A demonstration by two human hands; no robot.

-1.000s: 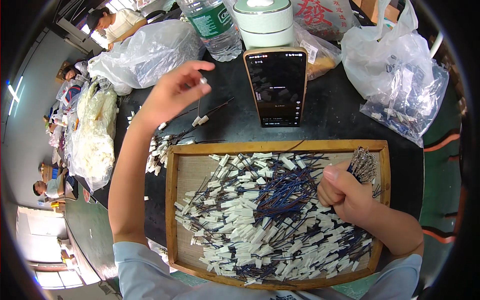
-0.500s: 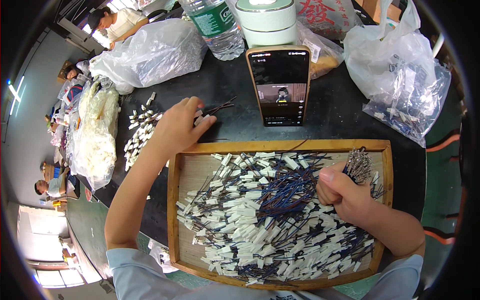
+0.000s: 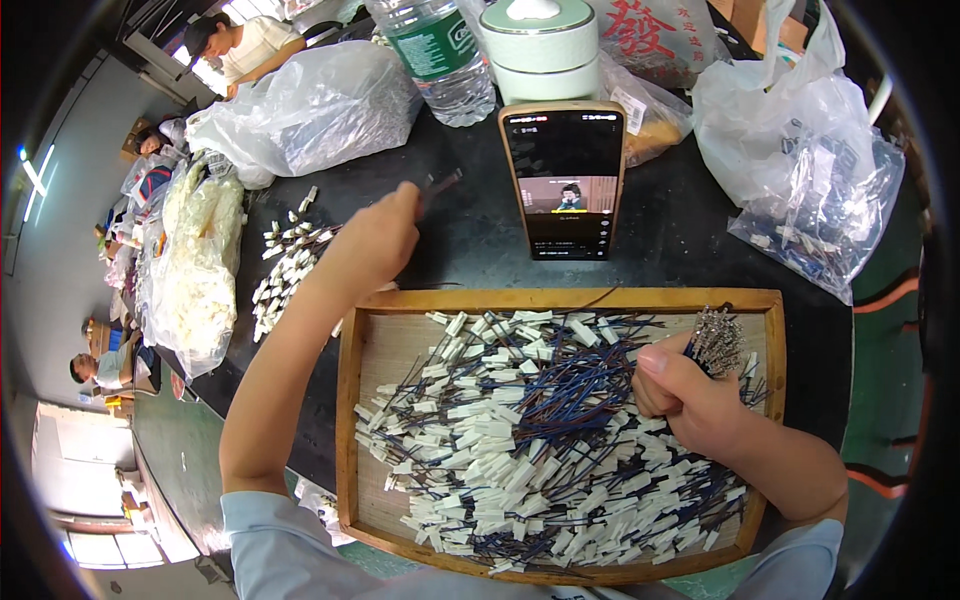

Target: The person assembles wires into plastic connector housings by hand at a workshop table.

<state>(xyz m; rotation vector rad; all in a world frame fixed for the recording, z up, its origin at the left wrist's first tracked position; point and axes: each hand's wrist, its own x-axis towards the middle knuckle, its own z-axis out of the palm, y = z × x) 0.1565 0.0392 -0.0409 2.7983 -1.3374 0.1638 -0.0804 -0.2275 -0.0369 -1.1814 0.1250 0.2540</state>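
My left hand (image 3: 378,242) is closed above the black table, beyond the tray's far left corner. Past its fingertips stick thin dark wires (image 3: 446,182), blurred at their ends; the part in the grip is hidden. Over the right side of the tray, my right hand (image 3: 690,395) makes a fist round a bundle of wires whose silvery metal terminals (image 3: 716,340) fan out above the thumb. Below lies a wooden-framed tray (image 3: 560,299), heaped with white plastic connectors (image 3: 500,460) on blue and brown wires (image 3: 575,395).
Left of my left forearm lies a pile of white-ended wire pieces (image 3: 285,275). A phone (image 3: 565,185) stands upright behind the tray, against a pale green canister (image 3: 540,50). A water bottle (image 3: 440,65) and plastic bags (image 3: 310,110) (image 3: 810,150) ring the table. Other people sit at far left.
My left hand has turned and closed up more, and the wires it holds now point further up and away. My right hand keeps its grip almost unmoved. The view has shifted slightly.
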